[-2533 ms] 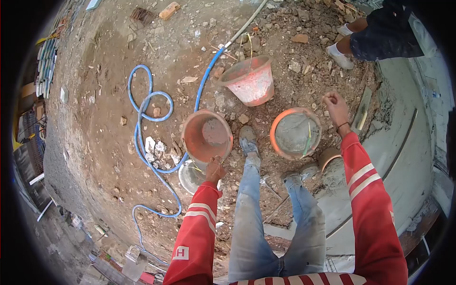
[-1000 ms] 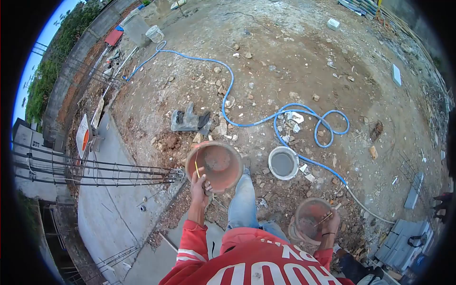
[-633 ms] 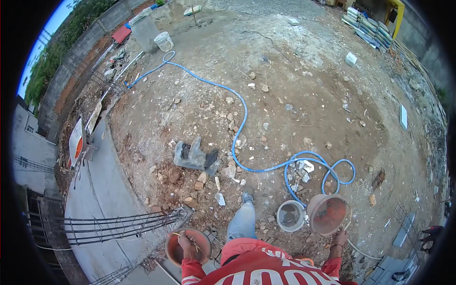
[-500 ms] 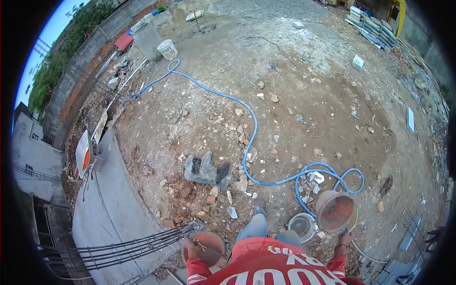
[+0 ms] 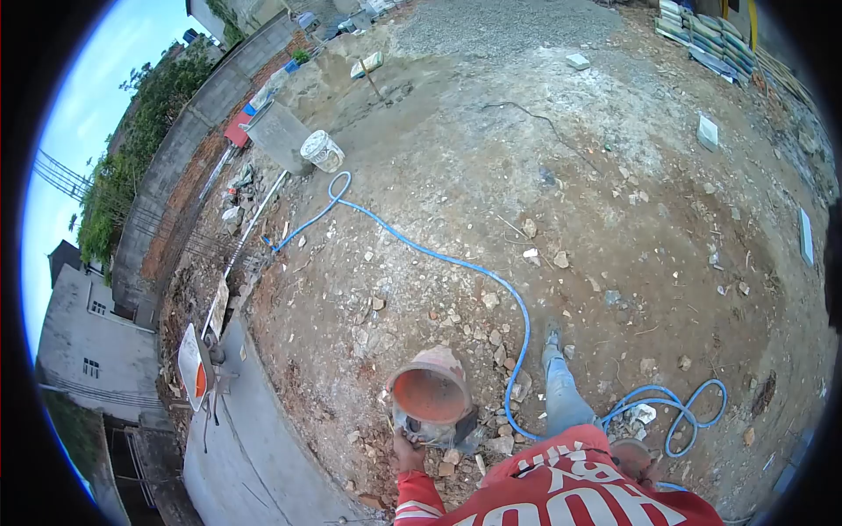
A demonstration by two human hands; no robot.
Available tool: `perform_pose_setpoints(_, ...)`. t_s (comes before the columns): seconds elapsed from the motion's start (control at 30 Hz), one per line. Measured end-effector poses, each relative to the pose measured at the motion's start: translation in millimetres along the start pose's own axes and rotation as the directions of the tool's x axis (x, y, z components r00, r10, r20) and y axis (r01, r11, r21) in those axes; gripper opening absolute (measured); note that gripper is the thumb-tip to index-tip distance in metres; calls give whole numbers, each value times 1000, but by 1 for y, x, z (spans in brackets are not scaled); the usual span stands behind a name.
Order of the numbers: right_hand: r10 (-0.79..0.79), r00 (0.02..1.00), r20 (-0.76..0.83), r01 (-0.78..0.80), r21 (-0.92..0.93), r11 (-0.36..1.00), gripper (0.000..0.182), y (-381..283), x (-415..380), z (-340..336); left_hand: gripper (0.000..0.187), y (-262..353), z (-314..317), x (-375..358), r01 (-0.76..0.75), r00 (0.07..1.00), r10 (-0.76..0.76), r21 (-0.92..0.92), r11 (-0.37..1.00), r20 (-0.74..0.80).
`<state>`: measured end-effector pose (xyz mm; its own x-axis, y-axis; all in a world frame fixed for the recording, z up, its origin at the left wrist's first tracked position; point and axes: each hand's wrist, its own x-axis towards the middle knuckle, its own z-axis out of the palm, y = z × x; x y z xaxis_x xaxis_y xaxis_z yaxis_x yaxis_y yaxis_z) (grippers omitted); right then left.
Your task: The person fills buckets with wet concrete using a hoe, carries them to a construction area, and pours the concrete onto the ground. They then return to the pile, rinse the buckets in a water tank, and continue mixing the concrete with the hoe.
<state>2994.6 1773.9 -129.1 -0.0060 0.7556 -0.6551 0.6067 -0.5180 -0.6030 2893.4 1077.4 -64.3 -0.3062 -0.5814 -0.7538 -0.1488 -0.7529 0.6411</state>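
Note:
A reddish, mud-stained bucket (image 5: 430, 394) hangs tilted with its mouth facing me, out ahead of my left leg. My left hand (image 5: 408, 451) is closed at its near edge, seemingly on the handle; the fingers are partly hidden. Behind the bucket, a grey crumpled bag or sheet (image 5: 465, 423) on the ground shows only in part. By my right side a second reddish bucket (image 5: 630, 454) peeks out past the red sleeve and shirt. My right hand is hidden behind my body.
A blue hose (image 5: 456, 260) winds across the stony ground, looping near my right leg. A concrete strip (image 5: 263, 421) and a wheelbarrow (image 5: 195, 366) lie to the left. Ahead stand a white bucket (image 5: 322, 152) and, at far right, stacked bags (image 5: 715, 42).
My left hand has swung its bucket forward and up. My body has stepped ahead and turned; the right hand, white bucket beside it and left rebar bundle have left view.

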Motion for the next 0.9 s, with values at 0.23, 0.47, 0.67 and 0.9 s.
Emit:
perform_pose_setpoints(0.23,-332,903,272,427,-638,641,34,-225,-16,255,20,9,144,8,229,951,-211,55,972,-225)
perform_pose_setpoints(0.47,-521,713,470,674,-664,323,41,-474,-46,496,17,5,307,47,215,941,-227,-75,974,-250)
perform_pose_setpoints(0.67,-625,664,412,736,-512,444,57,-571,-127,678,19,43,492,127,239,907,-256,-91,967,-334)
perform_pose_setpoints(0.9,-299,756,583,601,-436,670,50,-633,-217,856,24,209,684,256,145,952,-105,121,982,-287)
